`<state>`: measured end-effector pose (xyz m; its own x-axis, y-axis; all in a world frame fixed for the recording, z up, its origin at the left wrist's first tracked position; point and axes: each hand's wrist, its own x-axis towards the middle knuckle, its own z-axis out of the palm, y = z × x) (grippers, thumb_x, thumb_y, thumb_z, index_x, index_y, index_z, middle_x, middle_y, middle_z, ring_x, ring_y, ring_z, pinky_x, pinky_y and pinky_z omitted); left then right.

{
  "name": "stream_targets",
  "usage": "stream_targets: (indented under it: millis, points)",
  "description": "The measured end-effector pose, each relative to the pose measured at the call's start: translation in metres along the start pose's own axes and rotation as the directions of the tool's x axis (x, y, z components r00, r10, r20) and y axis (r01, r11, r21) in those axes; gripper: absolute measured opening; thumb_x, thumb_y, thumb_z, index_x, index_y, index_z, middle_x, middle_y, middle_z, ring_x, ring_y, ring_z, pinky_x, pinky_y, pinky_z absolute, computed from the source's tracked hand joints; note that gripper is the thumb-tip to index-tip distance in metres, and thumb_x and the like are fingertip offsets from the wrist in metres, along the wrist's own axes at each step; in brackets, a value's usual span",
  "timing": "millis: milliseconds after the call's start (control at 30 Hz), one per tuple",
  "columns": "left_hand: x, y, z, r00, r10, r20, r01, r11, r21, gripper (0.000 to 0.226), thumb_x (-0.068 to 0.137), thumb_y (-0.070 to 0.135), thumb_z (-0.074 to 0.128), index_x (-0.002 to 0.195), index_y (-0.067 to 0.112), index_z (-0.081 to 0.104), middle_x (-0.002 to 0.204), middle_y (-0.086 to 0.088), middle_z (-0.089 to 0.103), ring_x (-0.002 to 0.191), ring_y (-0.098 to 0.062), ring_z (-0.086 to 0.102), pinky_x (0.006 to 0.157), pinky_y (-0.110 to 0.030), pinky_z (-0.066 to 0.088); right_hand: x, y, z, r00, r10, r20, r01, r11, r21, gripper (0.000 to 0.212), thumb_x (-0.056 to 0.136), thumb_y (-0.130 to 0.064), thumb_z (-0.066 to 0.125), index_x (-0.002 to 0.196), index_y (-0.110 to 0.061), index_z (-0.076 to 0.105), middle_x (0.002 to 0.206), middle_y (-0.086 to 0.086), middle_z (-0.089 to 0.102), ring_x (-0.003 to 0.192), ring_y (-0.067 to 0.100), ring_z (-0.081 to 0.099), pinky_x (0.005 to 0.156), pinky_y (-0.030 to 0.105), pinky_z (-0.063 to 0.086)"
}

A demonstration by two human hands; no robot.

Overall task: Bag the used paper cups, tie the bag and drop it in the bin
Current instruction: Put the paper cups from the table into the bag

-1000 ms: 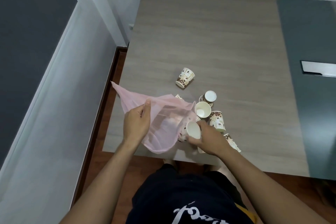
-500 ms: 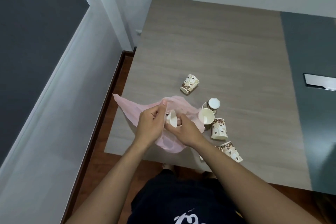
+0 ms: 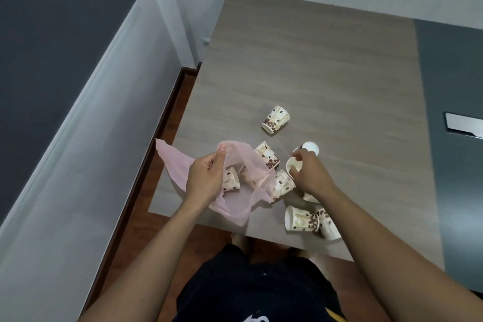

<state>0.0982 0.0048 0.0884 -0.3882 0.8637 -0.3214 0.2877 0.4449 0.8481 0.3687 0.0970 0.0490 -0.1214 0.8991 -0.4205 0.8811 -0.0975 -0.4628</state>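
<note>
**Bagging under way: one more cup being picked up, several still loose**

At the left, the pink plastic bag (image 3: pixel 235 206) lies slack on the near left corner of the tabletop (image 3: pixel 313 60), with its lower fold hanging over the near edge. The left grip (image 3: pixel 206 178) pinches the bag's rim between thumb and curled fingers and lifts it so the mouth faces right. Inside, one coffee-bean paper cup (image 3: pixel 231 180) lies on its side against the palm. A second shape shows through the film just beside it, probably another cup.

At the mouth, a tilted cup (image 3: pixel 268 155) rests against the far rim and a lying cup (image 3: pixel 283 185) sits half under the film. I cannot tell whether either is properly inside.

Further right, the right grip (image 3: pixel 311 178) curls its fingers over a white-mouthed cup (image 3: pixel 292 166) and holds it by the rim, close to the bag's opening. Just beyond the knuckles stands an upturned cup (image 3: pixel 309 149). A far cup (image 3: pixel 275 120) lies alone further up the tabletop. Two near cups (image 3: pixel 300 219) lie touching each other by the near edge, and a pale rim peeks out from under the right wrist.

The step in hand looks like filling the bag, roughly a third done. The next move probably calls for carrying the held cup left into the mouth while the left grip keeps the rim raised and wide. The thin film may sag shut, or the cups at the mouth may roll out. Tying comes later, and no bin is in view.
</note>
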Motion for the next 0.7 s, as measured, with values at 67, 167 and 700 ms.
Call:
stream_targets:
  millis: [67,167,700]
  points:
    - [-0.002,-0.001,0.002,1.0,-0.002,0.011,0.002,1.0,0.003,0.074,0.114,0.064,0.05,0.076,0.001,0.062,0.06,-0.01,0.059,0.064,-0.031,0.061,0.067,-0.039,0.045,0.007,0.012,0.003,0.992,0.015,0.126,0.012,0.978,-0.207,0.073,0.097,-0.015,0.076,0.163,-0.02,0.044,0.161,0.016,0.041,0.138,0.041,0.055,0.111,0.052,0.053]
    - [-0.004,-0.004,0.004,1.0,-0.016,0.026,0.016,0.999,0.031,0.069,0.114,0.065,0.048,0.091,0.007,0.079,0.08,-0.016,0.078,0.085,-0.034,0.077,0.074,-0.044,0.06,0.014,0.02,0.011,0.975,-0.032,0.221,0.103,0.943,-0.316,0.09,0.097,-0.01,0.075,0.172,-0.027,0.029,0.177,0.01,0.023,0.153,0.043,0.044,0.114,0.06,0.052]
    - [-0.002,-0.012,0.005,1.0,-0.01,0.015,0.011,0.994,-0.107,0.062,0.115,0.064,0.049,0.077,0.021,0.074,0.063,-0.006,0.066,0.062,-0.008,0.066,0.063,-0.02,0.053,-0.003,-0.001,-0.031,0.993,-0.096,-0.065,0.093,0.995,-0.048,0.079,0.096,-0.063,0.073,0.158,-0.02,0.048,0.152,0.01,0.061,0.129,0.033,0.067,0.101,0.047,0.058]
